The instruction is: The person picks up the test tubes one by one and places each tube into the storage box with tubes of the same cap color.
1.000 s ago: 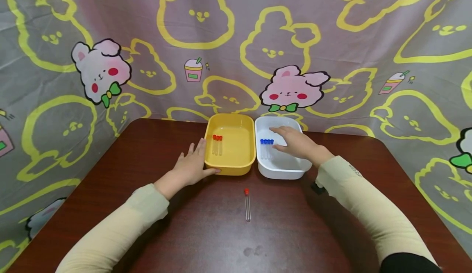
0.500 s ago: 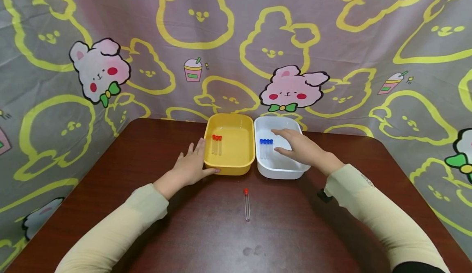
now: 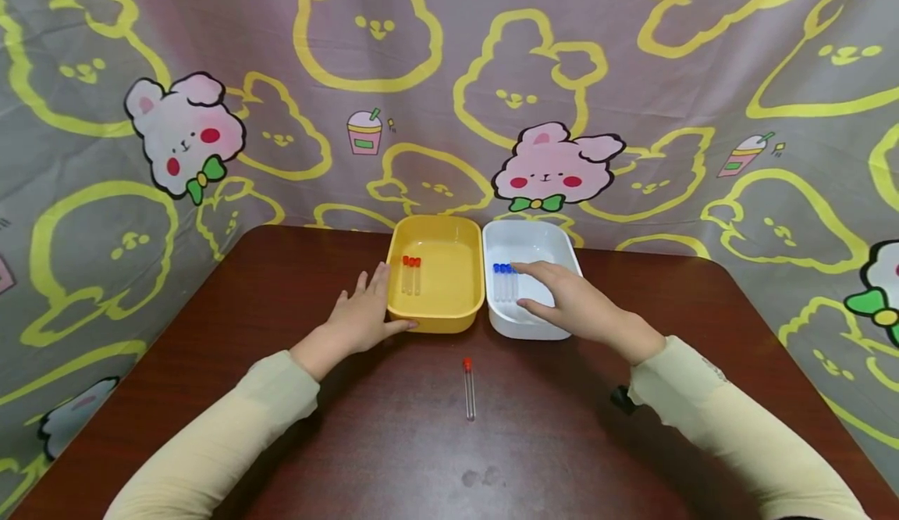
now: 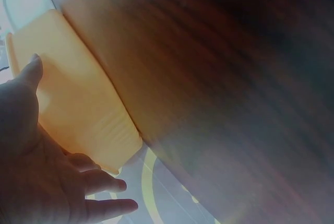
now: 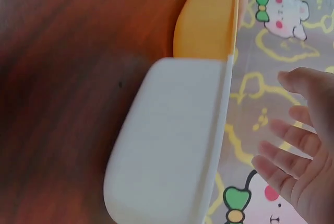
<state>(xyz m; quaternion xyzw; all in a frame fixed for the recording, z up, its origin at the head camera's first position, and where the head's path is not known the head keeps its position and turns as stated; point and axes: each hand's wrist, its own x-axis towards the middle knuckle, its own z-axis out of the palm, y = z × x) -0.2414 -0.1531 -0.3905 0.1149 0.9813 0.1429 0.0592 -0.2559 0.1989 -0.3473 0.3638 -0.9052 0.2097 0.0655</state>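
Observation:
My left hand [image 3: 357, 315] rests against the left side of the yellow bin [image 3: 449, 301], fingers spread and thumb at its front; the left wrist view shows this hand [image 4: 47, 182] beside the bin wall [image 4: 78, 93]. Three red-capped test tubes [image 3: 411, 276] lie side by side in that bin. Over the white bin [image 3: 534, 325] hovers my right hand [image 3: 572, 297], its fingers extended and its fingertips close to several blue-capped test tubes [image 3: 501, 284] lying inside. In the right wrist view the hand [image 5: 302, 151] holds nothing. Another red-capped test tube [image 3: 469, 391] lies on the table.
The two bins stand side by side at the back of the dark wooden table [image 3: 337, 442]. Behind them hangs a patterned cloth [image 3: 421, 114]. A small dark object [image 3: 622, 399] shows at my right wrist.
My right hand has moved slightly toward me and down, and its fingertips now overlap the blue caps in the head view. My left hand stays at the yellow bin.

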